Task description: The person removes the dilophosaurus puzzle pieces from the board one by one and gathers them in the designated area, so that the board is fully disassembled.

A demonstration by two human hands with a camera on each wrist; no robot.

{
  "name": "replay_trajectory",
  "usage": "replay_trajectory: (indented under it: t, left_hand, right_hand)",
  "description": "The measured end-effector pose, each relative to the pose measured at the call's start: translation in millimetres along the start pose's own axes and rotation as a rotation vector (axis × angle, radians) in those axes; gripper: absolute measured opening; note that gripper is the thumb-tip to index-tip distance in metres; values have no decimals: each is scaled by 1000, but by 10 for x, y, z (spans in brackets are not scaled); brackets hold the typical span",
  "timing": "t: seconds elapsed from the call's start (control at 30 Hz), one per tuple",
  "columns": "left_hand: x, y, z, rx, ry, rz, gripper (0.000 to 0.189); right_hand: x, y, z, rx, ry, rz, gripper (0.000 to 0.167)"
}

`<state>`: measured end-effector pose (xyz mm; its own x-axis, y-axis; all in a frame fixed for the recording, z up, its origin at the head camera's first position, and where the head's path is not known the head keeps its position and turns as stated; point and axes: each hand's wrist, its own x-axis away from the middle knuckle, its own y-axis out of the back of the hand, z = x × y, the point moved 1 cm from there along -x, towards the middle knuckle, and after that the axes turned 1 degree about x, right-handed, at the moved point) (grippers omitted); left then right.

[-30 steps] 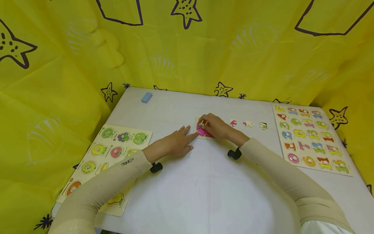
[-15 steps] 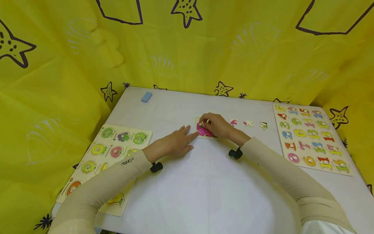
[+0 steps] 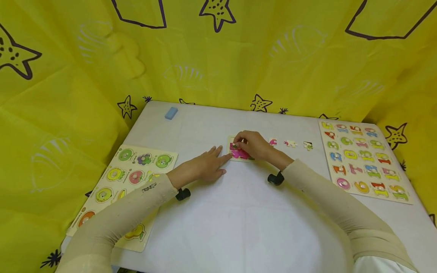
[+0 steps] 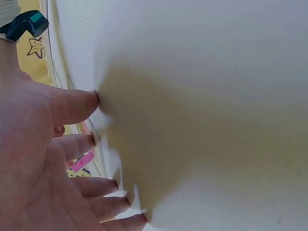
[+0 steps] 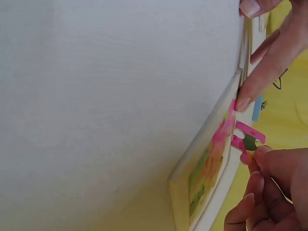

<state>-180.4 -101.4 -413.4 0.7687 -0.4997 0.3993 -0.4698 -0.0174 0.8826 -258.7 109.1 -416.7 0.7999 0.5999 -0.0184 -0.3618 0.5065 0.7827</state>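
A small jigsaw puzzle tray (image 3: 230,160) with a pink picture lies at mid-table. My right hand (image 3: 254,146) is over its upper right part. In the right wrist view, thumb and fingers pinch a pink jigsaw piece (image 5: 246,139) with a green patch, held just above the tray's picture. My left hand (image 3: 209,165) lies to the left with its fingers straight. Its index fingertip touches the tray's left edge. The left wrist view shows that palm (image 4: 33,144) with spread fingers. Part of the tray is hidden under the right hand.
Several loose jigsaw pieces (image 3: 291,144) lie in a row right of the tray. A fruit peg board (image 3: 131,201) is at left, partly under the left arm. A number peg board (image 3: 367,163) is at right. A blue block (image 3: 171,113) sits at the back left.
The jigsaw piece has turned slightly in my right fingers, which have shifted a little over the tray. More of the pink picture shows. The left hand has stayed in place.
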Motion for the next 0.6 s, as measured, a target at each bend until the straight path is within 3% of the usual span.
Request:
replay_trajectory:
  t: [0.33, 0.6]
  left_hand:
    - [16, 17, -22, 25, 14, 10, 68]
    - [27, 19, -28, 37, 15, 10, 67]
  right_hand:
    - [44, 242, 15, -7, -30, -49, 15]
    - [223, 586, -174, 5, -86, -139, 16]
